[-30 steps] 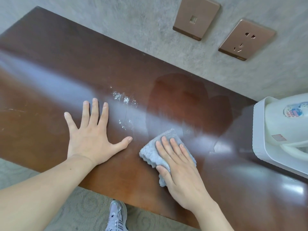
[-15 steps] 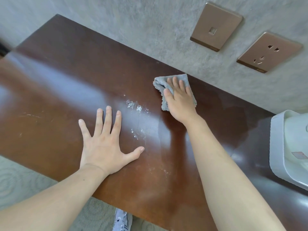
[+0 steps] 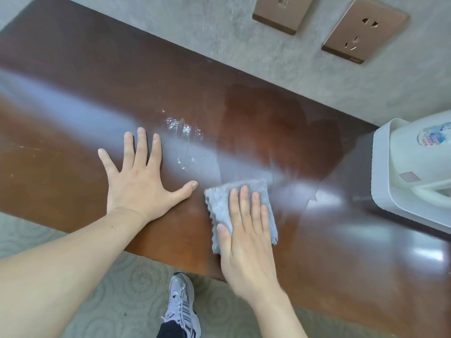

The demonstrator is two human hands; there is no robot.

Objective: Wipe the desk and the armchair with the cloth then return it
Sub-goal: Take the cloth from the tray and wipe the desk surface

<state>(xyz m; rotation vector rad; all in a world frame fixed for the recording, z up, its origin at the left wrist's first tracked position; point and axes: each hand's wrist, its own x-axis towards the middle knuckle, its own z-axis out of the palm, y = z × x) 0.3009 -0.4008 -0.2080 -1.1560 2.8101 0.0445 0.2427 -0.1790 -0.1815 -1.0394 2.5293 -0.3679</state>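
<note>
- The left hand (image 3: 136, 189) hasn't budged in the last second: palm flat on the table (image 3: 73, 98), fingers spread straight, holding nothing, planted near the front edge. Looks to me like it's just bracing.
- Just past its thumb, the patch of white specks (image 3: 184, 129) sits where it did before, mid-table. So that spot hasn't been wiped yet, I'd say.
- Now the actual change: half a second ago the right hand (image 3: 246, 242) had the cloth (image 3: 220, 206) pushed all the way up at the back edge by the wall. Now both are pulled back down to the front edge, just right of the left thumb. Fingers lie straight on top of the cloth, pressing it flat rather than gripping it.
- That's a full back-and-forth stroke, and there's a darker damp-looking band (image 3: 268, 123) running from the cloth toward the back edge.
- Far right, the white appliance (image 3: 402, 167) sits at the right end of the table, well apart from the cloth.
- My read: table wiping is mid-way, the left part is still to do, and the armchair isn't even in view.
</note>
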